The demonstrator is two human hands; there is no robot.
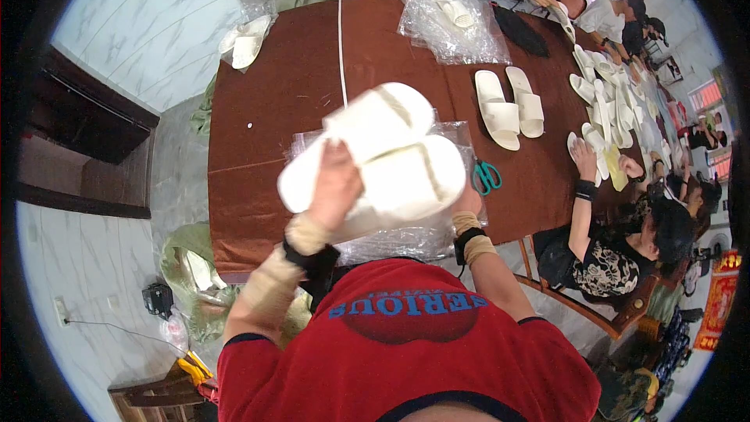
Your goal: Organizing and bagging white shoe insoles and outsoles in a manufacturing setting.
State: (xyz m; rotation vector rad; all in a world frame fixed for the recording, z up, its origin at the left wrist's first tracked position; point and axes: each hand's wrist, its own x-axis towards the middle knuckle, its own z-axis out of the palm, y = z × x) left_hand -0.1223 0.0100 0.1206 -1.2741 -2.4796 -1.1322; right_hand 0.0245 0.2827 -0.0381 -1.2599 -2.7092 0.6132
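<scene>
A pair of white slide slippers (394,180) is held up over the near part of the brown-covered table (266,133), one slipper beside the other and slightly blurred. My left hand (336,185) grips them at the left end, its fingers lying over the soles. At their lower right edge, my right hand (469,202) is closed against the slippers, with its fingers mostly hidden behind them. Clear plastic bags (391,244) lie underneath. Just right of my right hand rests a pair of teal-handled scissors (487,178).
Another white slipper pair (500,116) lies right of centre. Bagged slippers (248,43) sit at the far left corner, and a stack of plastic bags (449,19) at the far edge. Many loose slippers (605,101) cover the right side, where a seated co-worker (617,254) handles some.
</scene>
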